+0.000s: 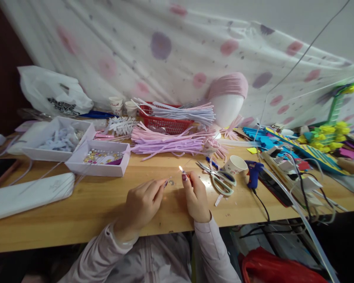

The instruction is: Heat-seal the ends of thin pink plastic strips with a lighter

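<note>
Over the bare front strip of the light-brown wooden table (106,208), the left hand (144,202) has its thumb and forefinger pinched together on what looks like a thin pale piece, too small to identify, while the right hand (196,194) is wrapped around a small reddish lighter (190,179). The two hands are near each other but not touching. The lighter is lit; its flame stands apart from the left fingertips, so the heating seems barely begun, and no melting can be made out. Some cutting is probably done: pale-handled metal scissors (216,174) lie open beside the right hand, with a small pale scrap (218,200) nearby. Behind, white fuzzy leaf-like pieces (122,125) appear already shaped, whereas the long lilac fuzzy stems (168,146) and pale-blue fuzzy stems (183,112) lie in loose bundles, seemingly unworked. The dark-blue glue gun (253,173) rests unheld.
</note>
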`<action>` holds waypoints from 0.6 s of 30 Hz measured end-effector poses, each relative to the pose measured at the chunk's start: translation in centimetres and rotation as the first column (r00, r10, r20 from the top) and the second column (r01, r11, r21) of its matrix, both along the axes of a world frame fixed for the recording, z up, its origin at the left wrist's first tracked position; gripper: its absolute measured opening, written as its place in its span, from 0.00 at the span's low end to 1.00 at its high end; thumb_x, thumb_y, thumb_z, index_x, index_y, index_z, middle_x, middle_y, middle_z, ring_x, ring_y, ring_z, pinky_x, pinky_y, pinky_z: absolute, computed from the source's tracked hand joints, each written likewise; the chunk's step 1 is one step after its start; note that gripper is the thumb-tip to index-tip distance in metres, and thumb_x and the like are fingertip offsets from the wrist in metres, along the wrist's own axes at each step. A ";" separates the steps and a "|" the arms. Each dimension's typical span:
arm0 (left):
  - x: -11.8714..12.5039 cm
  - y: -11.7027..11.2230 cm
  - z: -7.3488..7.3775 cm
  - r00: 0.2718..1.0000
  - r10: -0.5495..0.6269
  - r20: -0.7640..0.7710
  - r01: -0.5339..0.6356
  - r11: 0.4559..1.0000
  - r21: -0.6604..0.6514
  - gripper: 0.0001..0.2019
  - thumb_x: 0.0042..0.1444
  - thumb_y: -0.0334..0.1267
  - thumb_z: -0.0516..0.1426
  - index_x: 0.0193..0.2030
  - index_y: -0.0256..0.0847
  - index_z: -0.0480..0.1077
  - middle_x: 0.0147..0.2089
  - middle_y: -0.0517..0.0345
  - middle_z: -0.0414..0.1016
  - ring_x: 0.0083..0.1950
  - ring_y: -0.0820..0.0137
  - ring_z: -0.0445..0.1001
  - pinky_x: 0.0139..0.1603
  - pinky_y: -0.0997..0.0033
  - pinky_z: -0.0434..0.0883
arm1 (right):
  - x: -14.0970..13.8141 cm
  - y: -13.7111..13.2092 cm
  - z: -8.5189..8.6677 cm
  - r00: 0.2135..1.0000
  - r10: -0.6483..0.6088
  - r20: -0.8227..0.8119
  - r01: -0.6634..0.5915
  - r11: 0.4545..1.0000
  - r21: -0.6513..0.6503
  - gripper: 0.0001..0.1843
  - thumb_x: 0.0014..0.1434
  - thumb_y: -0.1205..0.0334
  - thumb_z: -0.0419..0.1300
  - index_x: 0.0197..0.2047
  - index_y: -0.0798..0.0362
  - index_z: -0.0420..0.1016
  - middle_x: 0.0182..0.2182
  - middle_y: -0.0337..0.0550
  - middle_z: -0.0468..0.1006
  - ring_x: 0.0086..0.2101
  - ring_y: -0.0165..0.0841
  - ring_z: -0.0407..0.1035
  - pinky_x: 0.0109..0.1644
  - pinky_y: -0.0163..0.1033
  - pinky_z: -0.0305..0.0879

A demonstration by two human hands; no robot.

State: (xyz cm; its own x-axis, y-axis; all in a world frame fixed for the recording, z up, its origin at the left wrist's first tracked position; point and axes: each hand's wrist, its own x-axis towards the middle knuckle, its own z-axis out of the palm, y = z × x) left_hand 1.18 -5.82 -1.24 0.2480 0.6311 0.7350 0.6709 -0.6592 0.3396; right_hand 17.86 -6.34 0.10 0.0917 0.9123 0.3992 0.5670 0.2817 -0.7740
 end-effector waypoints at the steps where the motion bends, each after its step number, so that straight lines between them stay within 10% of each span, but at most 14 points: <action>1: 0.0 0.0 -0.1 1.000 0.003 0.002 -0.003 1.000 0.000 0.08 0.60 0.31 0.51 0.43 0.41 0.70 0.36 0.60 0.80 0.33 0.74 0.76 0.34 0.76 0.67 | 0.0 0.0 0.0 1.000 -0.017 -0.018 0.017 1.000 0.002 0.15 0.65 0.55 0.46 0.28 0.52 0.60 0.23 0.36 0.61 0.26 0.31 0.56 0.31 0.37 0.51; 18: -0.1 0.0 0.1 1.000 0.013 0.020 -0.012 1.000 -0.003 0.09 0.60 0.31 0.52 0.44 0.41 0.71 0.34 0.60 0.80 0.33 0.75 0.76 0.34 0.77 0.67 | -0.3 -0.1 0.1 0.987 0.111 0.114 -0.108 0.994 -0.032 0.14 0.65 0.55 0.48 0.29 0.52 0.60 0.23 0.36 0.63 0.26 0.31 0.58 0.31 0.37 0.51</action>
